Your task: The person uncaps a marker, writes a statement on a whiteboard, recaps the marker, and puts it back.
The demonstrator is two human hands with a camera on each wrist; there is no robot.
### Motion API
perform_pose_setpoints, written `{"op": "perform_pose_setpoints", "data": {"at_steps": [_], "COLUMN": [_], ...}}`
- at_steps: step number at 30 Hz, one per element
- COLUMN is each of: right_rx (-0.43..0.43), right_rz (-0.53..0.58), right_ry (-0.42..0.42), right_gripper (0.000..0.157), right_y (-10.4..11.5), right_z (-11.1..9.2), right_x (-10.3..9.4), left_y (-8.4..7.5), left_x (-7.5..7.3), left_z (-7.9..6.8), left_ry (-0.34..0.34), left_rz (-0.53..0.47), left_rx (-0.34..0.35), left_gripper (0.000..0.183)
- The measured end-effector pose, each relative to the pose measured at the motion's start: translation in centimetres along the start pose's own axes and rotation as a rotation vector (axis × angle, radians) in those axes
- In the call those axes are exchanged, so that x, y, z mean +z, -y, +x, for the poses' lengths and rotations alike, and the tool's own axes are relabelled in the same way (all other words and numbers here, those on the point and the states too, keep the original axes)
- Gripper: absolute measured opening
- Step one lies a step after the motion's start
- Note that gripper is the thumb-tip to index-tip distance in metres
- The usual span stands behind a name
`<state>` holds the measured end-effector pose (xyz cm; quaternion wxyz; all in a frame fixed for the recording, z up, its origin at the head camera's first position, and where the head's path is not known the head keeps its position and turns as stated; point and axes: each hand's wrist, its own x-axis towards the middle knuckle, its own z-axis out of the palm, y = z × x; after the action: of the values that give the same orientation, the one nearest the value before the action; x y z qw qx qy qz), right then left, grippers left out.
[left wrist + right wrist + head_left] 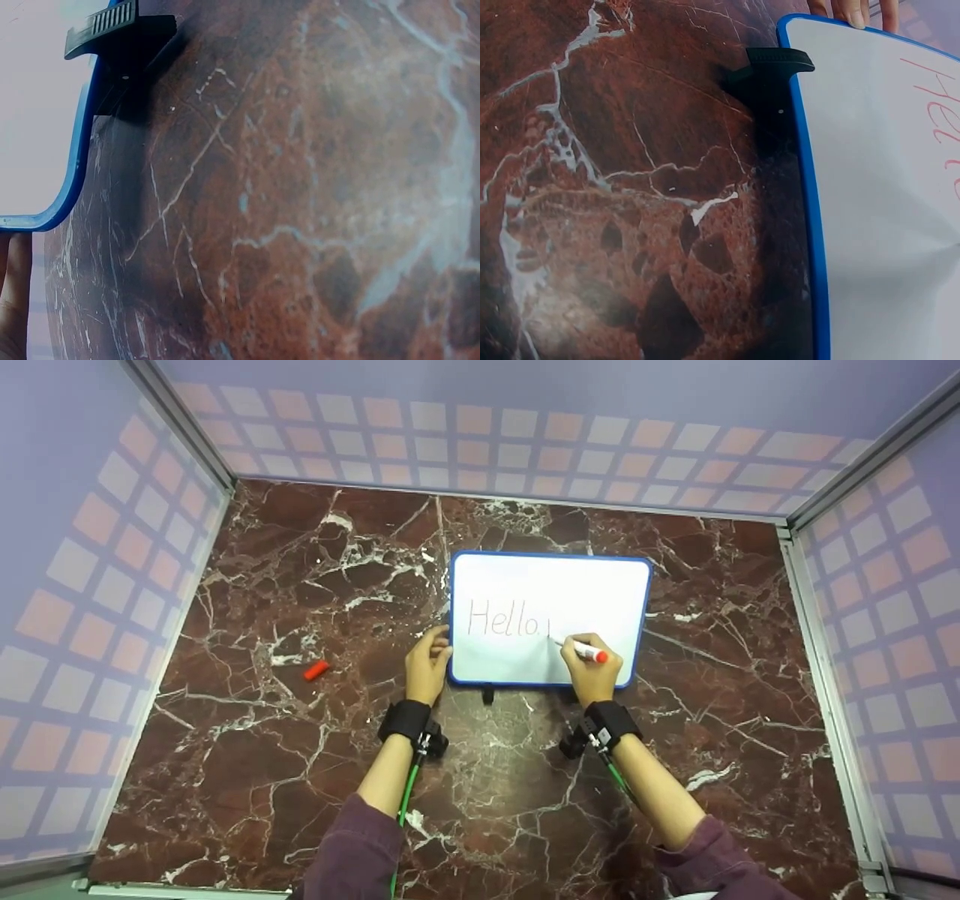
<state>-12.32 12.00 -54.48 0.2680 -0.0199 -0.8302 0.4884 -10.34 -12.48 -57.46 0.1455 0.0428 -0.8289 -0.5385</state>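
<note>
In the head view a blue-rimmed whiteboard (510,577) bears thin handwriting, "Hello." followed by a short upright stroke. My right hand (595,675) pinches a white marker with a red end (589,651), its tip on the board by that stroke. At the board's left edge, my left hand (427,667) holds the rim. The right wrist view shows left-hand fingers (851,11) there, one tip over the rim and others partly hidden behind it. Only a little of the left hand shows in the left wrist view, below the board's corner (52,214).
A red marker cap (316,670) lies on the dark marbled table (300,772), left of the left hand. A black clip-like piece (776,64) sits on the board's near edge. Checkered panels (480,442) wall the table at the back and sides.
</note>
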Motion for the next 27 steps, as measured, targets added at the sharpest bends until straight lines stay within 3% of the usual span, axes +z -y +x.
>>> {"op": "perform_pose_setpoints", "data": {"at_steps": [4,11,27], "right_rx": [0.012,0.009,0.056], "right_rz": [-0.012,0.014,0.04], "right_ry": [-0.003,-0.014,-0.053], "right_gripper": [0.006,0.007,0.008], "right_y": [0.4,3.2,3.6], "right_z": [0.0,0.3,1.3], "right_x": [0.0,-1.0,-1.0], "left_y": [0.1,0.2,0.0], "left_x": [0.0,0.2,0.0], "left_z": [0.0,0.0,-0.1], "left_ry": [0.002,-0.006,0.005], "left_rz": [0.005,0.004,0.01], "left_rx": [0.002,0.004,-0.007], "left_gripper": [0.033,0.033,0.034]}}
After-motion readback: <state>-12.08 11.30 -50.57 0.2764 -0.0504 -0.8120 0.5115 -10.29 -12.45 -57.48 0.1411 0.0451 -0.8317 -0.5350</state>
